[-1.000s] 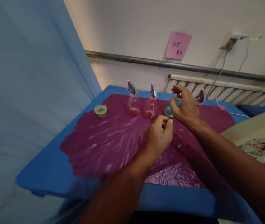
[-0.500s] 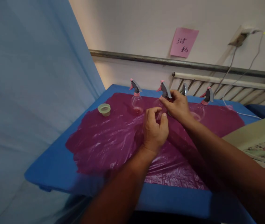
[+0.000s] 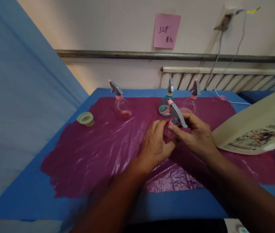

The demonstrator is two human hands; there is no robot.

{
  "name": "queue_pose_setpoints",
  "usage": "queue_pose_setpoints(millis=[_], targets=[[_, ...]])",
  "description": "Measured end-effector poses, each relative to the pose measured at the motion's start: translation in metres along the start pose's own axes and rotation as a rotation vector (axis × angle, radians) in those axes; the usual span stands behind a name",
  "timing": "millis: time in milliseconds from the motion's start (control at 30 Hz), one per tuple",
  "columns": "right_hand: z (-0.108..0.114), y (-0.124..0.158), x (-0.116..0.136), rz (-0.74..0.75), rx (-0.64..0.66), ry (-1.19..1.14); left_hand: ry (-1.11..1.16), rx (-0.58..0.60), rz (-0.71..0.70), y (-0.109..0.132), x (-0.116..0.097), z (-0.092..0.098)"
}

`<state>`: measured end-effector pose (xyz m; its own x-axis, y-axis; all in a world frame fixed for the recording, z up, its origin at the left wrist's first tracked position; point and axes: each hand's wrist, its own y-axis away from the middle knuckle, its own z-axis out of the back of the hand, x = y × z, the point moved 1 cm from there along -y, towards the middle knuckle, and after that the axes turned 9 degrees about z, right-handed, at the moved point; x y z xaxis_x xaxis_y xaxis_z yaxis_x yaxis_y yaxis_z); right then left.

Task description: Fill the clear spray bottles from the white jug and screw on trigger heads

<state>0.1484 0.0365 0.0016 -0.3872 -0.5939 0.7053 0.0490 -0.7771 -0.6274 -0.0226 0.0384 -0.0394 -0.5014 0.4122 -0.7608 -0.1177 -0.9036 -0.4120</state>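
Observation:
Between my hands is a clear spray bottle (image 3: pixel 176 114) with a grey and pink trigger head. My left hand (image 3: pixel 154 139) wraps round its body, which is mostly hidden by the fingers. With thumb and fingers, my right hand (image 3: pixel 196 132) grips the neck just under the trigger head. Behind it stand a teal spray bottle (image 3: pixel 164 105) with some liquid in it and a pink-collared spray bottle (image 3: pixel 190 104). Farther left is another pink-collared spray bottle (image 3: pixel 122 108) with a little reddish liquid at the bottom.
A small pale green cup (image 3: pixel 86 119) sits at the left on the purple plastic sheet (image 3: pixel 98 152), which covers much of the blue table (image 3: pixel 30 181). A large cream jug (image 3: pixel 251 129) leans at the right. A blue curtain (image 3: pixel 18 97) hangs at the left.
The spray bottle has come nearer to me, away from the back row. My left hand has closed round its body; my right hand stays at its neck. The view has shifted to the right.

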Motion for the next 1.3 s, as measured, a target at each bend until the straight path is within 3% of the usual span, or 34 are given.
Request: queue_pose_setpoints(millis=[233, 400, 667, 900, 1100, 1300], targets=[[-0.004, 0.012, -0.010, -0.040, -0.056, -0.142, 0.036, 0.101, 0.057, -0.002, -0.011, 0.008], [-0.003, 0.016, -0.008, -0.028, -0.018, -0.125, 0.027, 0.115, 0.083, -0.001, -0.014, 0.009], [-0.005, 0.016, -0.006, -0.004, -0.080, -0.019, 0.082, 0.115, 0.186, 0.007, -0.013, 0.006], [-0.004, 0.018, -0.001, 0.089, -0.005, -0.078, 0.184, 0.098, 0.161, 0.008, -0.006, 0.003], [-0.004, 0.019, -0.006, 0.008, -0.083, 0.008, 0.177, 0.119, 0.165, 0.011, -0.008, 0.003], [-0.003, 0.021, -0.005, 0.076, -0.013, -0.131, 0.198, 0.119, 0.159, 0.011, -0.007, 0.003]])
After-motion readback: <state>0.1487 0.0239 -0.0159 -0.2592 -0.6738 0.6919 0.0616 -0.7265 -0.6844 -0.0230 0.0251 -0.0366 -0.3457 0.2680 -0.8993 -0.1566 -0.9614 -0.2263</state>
